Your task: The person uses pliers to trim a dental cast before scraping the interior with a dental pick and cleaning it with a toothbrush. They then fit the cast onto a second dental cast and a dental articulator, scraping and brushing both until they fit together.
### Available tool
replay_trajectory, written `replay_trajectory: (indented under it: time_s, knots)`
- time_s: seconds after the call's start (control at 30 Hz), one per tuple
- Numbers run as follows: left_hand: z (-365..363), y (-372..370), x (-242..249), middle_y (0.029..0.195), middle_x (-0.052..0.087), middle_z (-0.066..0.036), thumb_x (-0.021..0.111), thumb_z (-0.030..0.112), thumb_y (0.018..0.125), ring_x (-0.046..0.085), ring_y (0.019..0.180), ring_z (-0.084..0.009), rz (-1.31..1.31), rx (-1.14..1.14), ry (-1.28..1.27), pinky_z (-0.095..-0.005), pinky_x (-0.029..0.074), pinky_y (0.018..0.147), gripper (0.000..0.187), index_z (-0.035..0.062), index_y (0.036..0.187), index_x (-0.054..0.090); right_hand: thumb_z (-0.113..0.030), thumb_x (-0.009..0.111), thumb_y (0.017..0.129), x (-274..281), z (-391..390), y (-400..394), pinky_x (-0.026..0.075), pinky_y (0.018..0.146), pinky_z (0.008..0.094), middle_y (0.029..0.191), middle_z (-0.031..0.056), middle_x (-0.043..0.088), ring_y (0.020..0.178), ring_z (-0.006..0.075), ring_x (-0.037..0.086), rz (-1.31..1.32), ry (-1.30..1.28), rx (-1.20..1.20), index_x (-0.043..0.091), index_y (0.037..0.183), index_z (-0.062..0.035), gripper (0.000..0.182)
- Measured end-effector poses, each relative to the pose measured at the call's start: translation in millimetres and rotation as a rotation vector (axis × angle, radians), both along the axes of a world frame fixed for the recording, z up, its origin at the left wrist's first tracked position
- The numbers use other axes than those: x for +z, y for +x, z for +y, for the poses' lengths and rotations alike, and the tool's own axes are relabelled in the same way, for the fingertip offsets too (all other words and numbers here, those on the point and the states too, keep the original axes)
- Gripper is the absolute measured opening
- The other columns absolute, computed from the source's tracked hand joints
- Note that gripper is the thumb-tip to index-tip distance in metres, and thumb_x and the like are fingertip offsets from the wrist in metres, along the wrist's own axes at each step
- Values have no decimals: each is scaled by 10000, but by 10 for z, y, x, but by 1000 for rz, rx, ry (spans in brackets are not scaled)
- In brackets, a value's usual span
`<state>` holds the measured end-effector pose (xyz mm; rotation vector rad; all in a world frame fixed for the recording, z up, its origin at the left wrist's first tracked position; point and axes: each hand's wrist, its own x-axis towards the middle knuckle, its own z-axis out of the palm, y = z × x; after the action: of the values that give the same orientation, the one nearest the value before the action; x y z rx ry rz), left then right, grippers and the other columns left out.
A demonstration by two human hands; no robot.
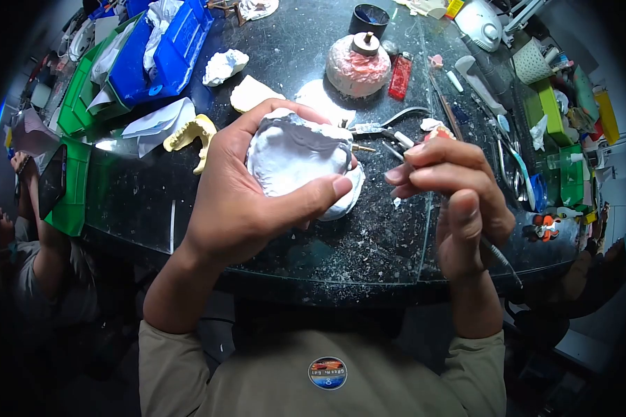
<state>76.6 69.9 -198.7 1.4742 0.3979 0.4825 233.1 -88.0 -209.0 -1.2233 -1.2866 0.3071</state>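
My left hand (233,191) is wrapped round a white plaster dental cast (292,163), thumb on its near rim and fingers behind it. The hollow, arch-shaped face of the cast is turned up towards me. To the right, my right hand (469,184) grips a thin metal carving tool (502,258). One end sticks out below that hand, and the other points at the cast without touching it. Part of the tool's length is hidden by my fingers. Beneath the cast, another white plaster piece (348,198) shows on the dark bench.
A yellowish arch-shaped model (188,139) lies left of my left hand. Beyond are a pink-stained round burner (358,66), a red lighter (400,76) and blue bins (161,59). Hand tools (515,167) lie at right. White crumbs dot the bench (313,260). Another person's arm (31,181) shows far left.
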Motion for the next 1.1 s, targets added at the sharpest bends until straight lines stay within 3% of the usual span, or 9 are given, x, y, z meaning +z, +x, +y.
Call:
replay_trajectory:
  time_s: [0.03,0.13,0.27,0.4,0.63,0.8,1.1]
  knots:
    - [-17,11,-9,876,697,-145,759,28,710,580,561,-64,10,26,-65,-175,431,453,446,-1,1090,527,-250,557,957,22,-13,14,566,759,332,1094,208,596,901,236,664,-79,-4,12,615,1027,18,284]
    - [-49,9,7,877,698,-142,747,21,720,570,545,-60,37,21,-65,-174,417,449,421,-3,1079,529,-102,662,883,48,-8,-26,596,754,325,1080,220,605,883,243,684,-162,19,13,626,984,9,155]
    - [-70,6,4,826,682,-104,736,18,735,538,517,-44,32,-6,-38,-170,394,444,397,-4,1073,530,33,741,774,36,34,-86,591,723,288,969,171,681,851,209,699,-158,72,-41,688,967,-3,203]
    - [-106,18,-28,753,645,-59,735,29,751,512,501,-30,-1,6,-21,-170,379,438,383,-5,1072,529,45,718,781,13,27,-106,591,692,304,926,167,694,837,223,702,-243,90,-39,692,951,-9,180]
    - [-103,-6,-29,740,633,-44,735,31,763,531,520,-28,1,-8,-4,-161,378,442,377,1,1078,529,76,694,769,-20,49,-148,591,832,398,967,164,683,960,299,688,-310,119,-28,656,962,7,209]
    - [-94,5,-43,754,630,-37,755,63,748,551,559,-32,-8,-5,53,-160,396,484,395,3,1077,545,3,648,871,3,35,-132,599,808,422,1008,213,647,956,365,678,-389,85,10,582,959,12,110]
    - [-97,-8,-35,818,638,-41,785,108,739,586,661,-45,-1,-4,54,-170,441,560,415,3,1070,559,90,692,760,-13,26,-160,587,847,413,999,187,670,993,323,674,-323,110,-2,644,986,23,240]
